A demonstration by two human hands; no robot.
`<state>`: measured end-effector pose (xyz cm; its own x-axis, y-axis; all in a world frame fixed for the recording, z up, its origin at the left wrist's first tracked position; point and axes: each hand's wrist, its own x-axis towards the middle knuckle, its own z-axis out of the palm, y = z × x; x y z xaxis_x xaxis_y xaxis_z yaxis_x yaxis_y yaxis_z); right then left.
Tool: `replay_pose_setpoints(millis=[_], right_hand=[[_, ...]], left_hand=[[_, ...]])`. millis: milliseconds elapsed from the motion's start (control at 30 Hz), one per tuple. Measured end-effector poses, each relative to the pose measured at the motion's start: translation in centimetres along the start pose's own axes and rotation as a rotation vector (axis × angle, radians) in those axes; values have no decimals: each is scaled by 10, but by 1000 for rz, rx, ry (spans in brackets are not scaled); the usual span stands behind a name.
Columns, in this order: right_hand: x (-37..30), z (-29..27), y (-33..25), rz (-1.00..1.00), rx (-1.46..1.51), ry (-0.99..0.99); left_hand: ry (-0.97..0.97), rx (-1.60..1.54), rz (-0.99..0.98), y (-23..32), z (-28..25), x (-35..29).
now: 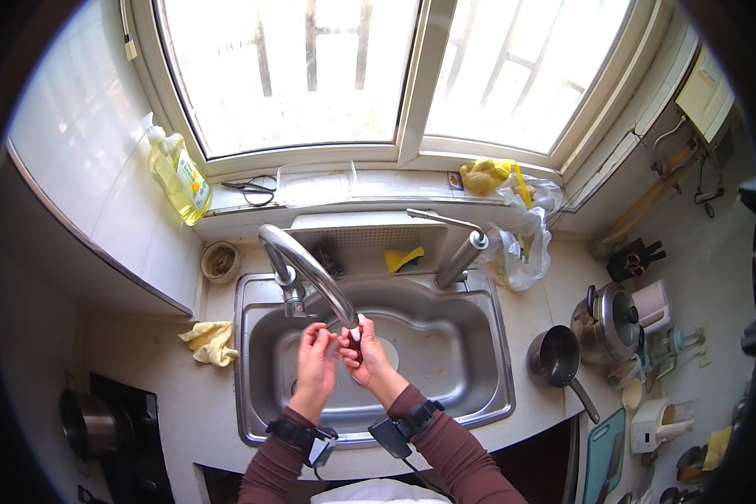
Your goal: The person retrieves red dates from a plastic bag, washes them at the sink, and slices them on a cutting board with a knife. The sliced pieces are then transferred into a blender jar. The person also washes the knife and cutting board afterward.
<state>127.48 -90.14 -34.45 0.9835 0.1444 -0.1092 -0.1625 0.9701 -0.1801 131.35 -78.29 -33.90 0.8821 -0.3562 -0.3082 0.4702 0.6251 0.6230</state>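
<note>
Both my hands are over the steel sink (pixel 470 395), close under the tip of the curved faucet (pixel 315 273). My right hand (pixel 370 359) is closed around a small dark reddish thing with a whitish end, just below the spout; the fingers cover most of it. Beside it, on the left, my left hand (pixel 313 370) has loosely bent fingers, with nothing visible in them. Behind my right hand, a pale round thing (pixel 390 353) lies on the sink floor, partly hidden.
Left of the sink lies a yellow cloth (pixel 210 343), with a small bowl (pixel 220 262) behind it. A second, slimmer tap (pixel 462 260) rises at the sink's back right. On the right counter stand a dark saucepan (pixel 554 357), its handle pointing toward me, and a lidded pot (pixel 605 323).
</note>
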Motion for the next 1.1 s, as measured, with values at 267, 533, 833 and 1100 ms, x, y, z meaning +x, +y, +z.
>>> replay_pose_setpoints(millis=[267, 533, 833, 1100], right_hand=[[-1, 11, 34, -616, -1109, 513], [-37, 31, 1, -661, -1296, 466], [-60, 48, 6, -715, -1855, 400], [-58, 38, 7, -724, -2125, 433]], left_hand=[[87, -356, -190, -19, 31, -11], [-41, -478, -431, -27, 24, -2], [3, -268, -426, -44, 8, 17], [-93, -337, -546, -27, 12, 19]])
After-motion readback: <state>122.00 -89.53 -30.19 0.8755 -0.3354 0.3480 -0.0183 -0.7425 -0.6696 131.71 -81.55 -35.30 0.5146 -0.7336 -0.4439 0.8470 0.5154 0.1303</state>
